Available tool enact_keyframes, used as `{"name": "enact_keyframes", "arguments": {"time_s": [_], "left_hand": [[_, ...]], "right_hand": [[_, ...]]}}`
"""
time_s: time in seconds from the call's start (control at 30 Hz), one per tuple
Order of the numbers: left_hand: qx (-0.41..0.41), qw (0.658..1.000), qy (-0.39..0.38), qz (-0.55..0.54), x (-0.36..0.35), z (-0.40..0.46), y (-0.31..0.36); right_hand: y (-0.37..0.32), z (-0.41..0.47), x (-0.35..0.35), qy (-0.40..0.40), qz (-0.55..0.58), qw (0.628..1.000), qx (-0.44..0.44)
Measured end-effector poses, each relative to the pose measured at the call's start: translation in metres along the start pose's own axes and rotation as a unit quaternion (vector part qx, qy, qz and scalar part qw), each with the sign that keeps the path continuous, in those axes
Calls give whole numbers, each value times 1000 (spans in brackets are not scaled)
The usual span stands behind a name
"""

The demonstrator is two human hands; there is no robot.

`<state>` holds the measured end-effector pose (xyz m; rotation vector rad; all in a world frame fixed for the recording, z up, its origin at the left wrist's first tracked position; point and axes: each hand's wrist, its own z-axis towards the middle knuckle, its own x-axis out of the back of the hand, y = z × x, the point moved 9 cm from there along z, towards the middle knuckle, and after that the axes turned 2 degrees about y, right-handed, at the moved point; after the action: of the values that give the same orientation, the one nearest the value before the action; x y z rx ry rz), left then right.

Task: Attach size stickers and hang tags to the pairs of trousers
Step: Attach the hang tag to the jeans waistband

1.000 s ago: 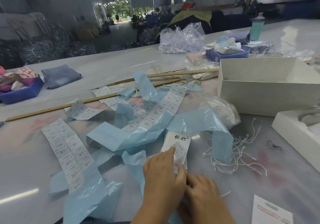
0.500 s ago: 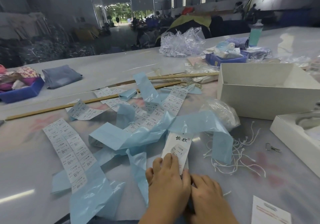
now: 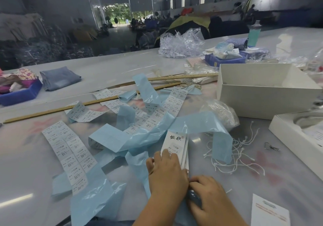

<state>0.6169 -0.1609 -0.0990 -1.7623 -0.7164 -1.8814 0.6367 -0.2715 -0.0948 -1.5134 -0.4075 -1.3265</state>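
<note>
- A person's left hand [image 3: 166,171] presses flat, fingers straight and close together, on the near end of a white hang tag [image 3: 174,143] at the near middle of the table [image 3: 26,156]; the tag appears to top a small stack.
- The right hand [image 3: 208,196] rests just beside it to the right, fingers loosely bent at the stack's near edge; whether they pinch anything cannot be told.
- The tag already carries a size sticker reading "1103" and "S", so the stickering step looks done for this one.
- Much work remains, by the look of it: long strips of size stickers [image 3: 70,152] lie unpeeled to the left among curls of blue backing paper [image 3: 111,138], and loose white tag strings [image 3: 232,156] lie unthreaded to the right.
- The only trousers in view, a folded denim pair [image 3: 59,77], sit far left, well apart from the hands and with no tag visible on them.
- Against the frame a second ago, the left hand has slid nearer along the tag, baring more of its print, and the right hand has spread a little further right.
</note>
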Motion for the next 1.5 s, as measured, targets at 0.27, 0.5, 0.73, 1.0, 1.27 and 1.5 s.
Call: {"name": "enact_keyframes", "arguments": {"time_s": [0.27, 0.5, 0.73, 1.0, 1.27, 1.5], "left_hand": [[-26, 998, 45, -26, 18, -2, 8], [15, 999, -15, -44, 9, 14, -5], [15, 999, -24, -22, 14, 14, 2], [-27, 997, 20, 67, 35, 6, 15], [-9, 999, 50, -11, 38, 7, 10], [23, 933, 124, -338, 55, -5, -5]], "right_hand": [[38, -2, 20, 67, 78, 992, -71], [71, 16, 32, 79, 2, 984, -158], [80, 28, 29, 48, -104, 978, -175], [75, 31, 22, 17, -145, 974, -172], [73, 26, 21, 39, -150, 977, -147], [64, 28, 11, -28, -234, 963, -135]]}}
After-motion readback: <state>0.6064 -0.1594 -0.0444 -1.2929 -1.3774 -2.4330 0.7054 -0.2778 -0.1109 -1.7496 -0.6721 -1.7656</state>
